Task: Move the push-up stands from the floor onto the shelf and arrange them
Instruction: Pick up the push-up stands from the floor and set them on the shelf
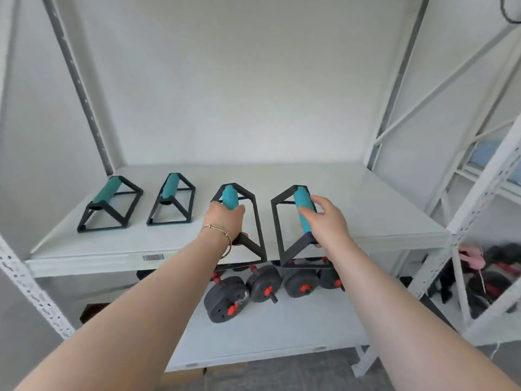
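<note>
Two black push-up stands with teal grips stand on the white shelf (366,210): one at the far left (111,203), one beside it (172,200). My left hand (224,221) is closed around the teal grip of a third stand (239,221). My right hand (328,220) grips the near end of a fourth stand (293,224), with the index finger and thumb lying loosely over its handle. Both held stands stick out over the shelf's front edge; whether their bases touch the board I cannot tell.
On the lower shelf lie several black dumbbells with red collars (245,292). White perforated uprights (31,289) frame the rack. A second rack at the right (479,277) holds dark and pink items. The right half of the upper shelf is bare.
</note>
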Demonstrator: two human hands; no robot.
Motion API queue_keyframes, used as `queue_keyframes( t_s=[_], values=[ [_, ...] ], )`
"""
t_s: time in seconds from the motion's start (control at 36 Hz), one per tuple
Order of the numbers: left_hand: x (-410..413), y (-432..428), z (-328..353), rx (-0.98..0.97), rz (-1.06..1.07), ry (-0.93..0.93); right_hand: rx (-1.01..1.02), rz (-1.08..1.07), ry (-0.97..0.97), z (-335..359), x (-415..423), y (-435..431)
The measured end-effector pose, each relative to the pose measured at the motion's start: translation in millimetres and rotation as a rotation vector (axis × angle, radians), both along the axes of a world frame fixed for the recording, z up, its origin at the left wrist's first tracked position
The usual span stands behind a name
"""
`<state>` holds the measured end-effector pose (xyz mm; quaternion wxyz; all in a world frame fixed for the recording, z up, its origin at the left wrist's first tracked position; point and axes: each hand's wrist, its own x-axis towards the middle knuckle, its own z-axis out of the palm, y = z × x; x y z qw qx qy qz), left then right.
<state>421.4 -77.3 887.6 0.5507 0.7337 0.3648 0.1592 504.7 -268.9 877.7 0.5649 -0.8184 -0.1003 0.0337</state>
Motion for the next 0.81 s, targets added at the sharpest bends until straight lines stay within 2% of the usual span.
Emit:
queue_keyframes(
  t_s=[0.39,0.81],
  values=[
    [163.5,119.8,-15.7,-0.001,-0.147,0.110,-0.065,-0.086,0.137,-16.0,146.9,124.1],
    [228.3,159.0,-43.4,0.027,-0.253,0.250,-0.103,-0.131,0.173,-39.9,208.9,155.7]
  ],
)
